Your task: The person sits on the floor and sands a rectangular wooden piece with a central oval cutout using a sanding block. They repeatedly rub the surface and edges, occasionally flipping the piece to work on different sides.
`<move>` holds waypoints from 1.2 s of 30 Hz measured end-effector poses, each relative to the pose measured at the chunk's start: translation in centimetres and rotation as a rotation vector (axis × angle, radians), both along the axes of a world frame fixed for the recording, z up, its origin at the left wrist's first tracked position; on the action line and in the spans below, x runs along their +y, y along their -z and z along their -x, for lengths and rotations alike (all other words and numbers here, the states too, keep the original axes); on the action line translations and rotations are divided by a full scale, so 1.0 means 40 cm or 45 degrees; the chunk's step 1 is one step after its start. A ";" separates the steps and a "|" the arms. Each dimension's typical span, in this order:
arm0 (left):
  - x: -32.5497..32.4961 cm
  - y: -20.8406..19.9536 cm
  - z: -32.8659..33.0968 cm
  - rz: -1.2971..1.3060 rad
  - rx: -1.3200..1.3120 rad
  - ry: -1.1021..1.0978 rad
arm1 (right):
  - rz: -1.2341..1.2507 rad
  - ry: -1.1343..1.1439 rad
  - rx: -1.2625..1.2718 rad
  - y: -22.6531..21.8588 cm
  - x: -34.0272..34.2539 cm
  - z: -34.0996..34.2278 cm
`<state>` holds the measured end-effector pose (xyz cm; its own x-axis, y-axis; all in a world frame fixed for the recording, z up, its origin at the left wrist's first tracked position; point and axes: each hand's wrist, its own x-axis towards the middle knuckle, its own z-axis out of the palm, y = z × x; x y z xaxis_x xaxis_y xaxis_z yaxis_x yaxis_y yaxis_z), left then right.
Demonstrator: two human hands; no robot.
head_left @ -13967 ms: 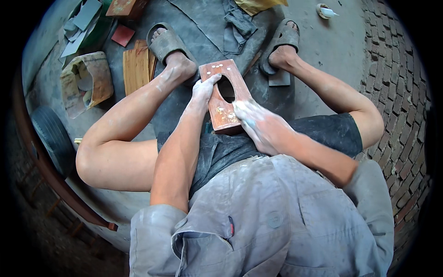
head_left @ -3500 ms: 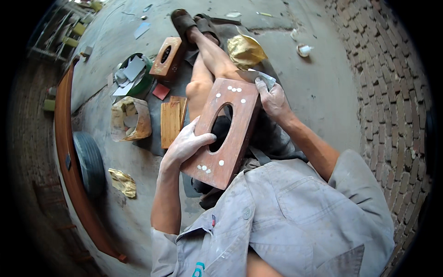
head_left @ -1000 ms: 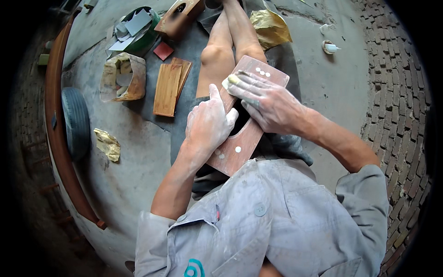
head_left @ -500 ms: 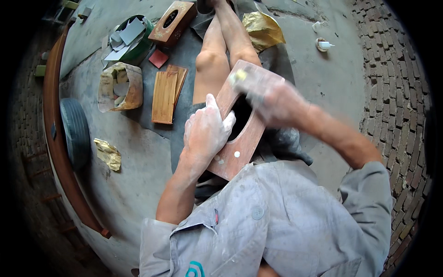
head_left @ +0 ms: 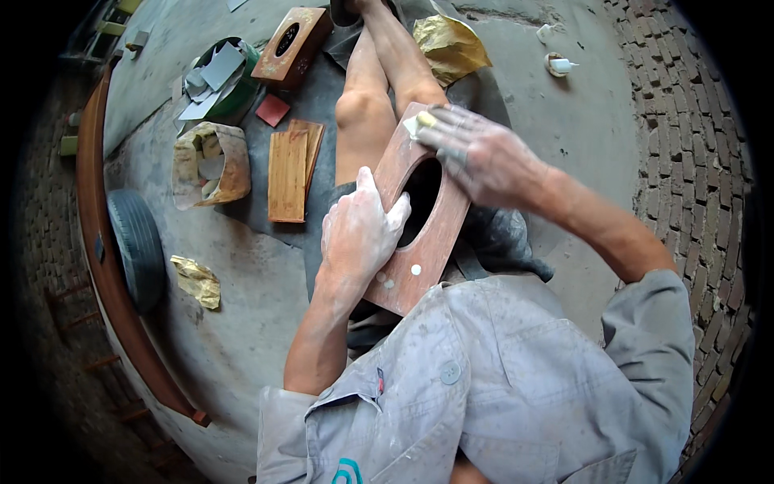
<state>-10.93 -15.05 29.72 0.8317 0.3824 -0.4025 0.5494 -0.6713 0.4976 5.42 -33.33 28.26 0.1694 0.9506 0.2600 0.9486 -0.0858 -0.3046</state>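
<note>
A reddish-brown wooden tissue box (head_left: 403,282) with an oval opening lies tilted across my lap, marked with a few pale round spots. My left hand (head_left: 355,234), whitened with dust, grips its left side; the thumb reaches toward the opening's rim and the index finger stretches along the top. Over the far end, my right hand (head_left: 488,157) presses its fingers against the wood. A small pale yellow piece (head_left: 426,118), which looks like folded sandpaper, shows at the fingertips; most of it is hidden beneath them.
To the left are two wooden boards (head_left: 288,177), a red square pad (head_left: 272,110), a cut-open container (head_left: 242,165), a green bucket (head_left: 244,101) of scraps and another tissue box (head_left: 305,60). Crumpled gold sheets (head_left: 455,48) lie beyond. A small white bottle (head_left: 562,65) stands right.
The right hand, smeared by motion before, now appears sharper, its fingers still at the box's far end. The left hand keeps its hold. The whole view has shifted slightly.
</note>
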 end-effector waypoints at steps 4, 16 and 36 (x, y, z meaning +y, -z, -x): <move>0.002 0.000 -0.008 0.031 0.018 0.013 | -0.044 -0.039 0.123 -0.010 0.004 0.070; -0.002 -0.019 -0.013 0.027 0.053 0.036 | 0.059 0.048 -0.131 0.015 0.011 -0.057; -0.002 -0.008 -0.003 0.045 0.026 -0.016 | -0.004 -0.088 0.137 -0.012 0.064 0.004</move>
<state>-10.82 -15.13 30.02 0.8183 0.3780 -0.4330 0.5681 -0.6463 0.5095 5.26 -30.77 28.72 0.1308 0.9603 0.2466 0.9141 -0.0206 -0.4049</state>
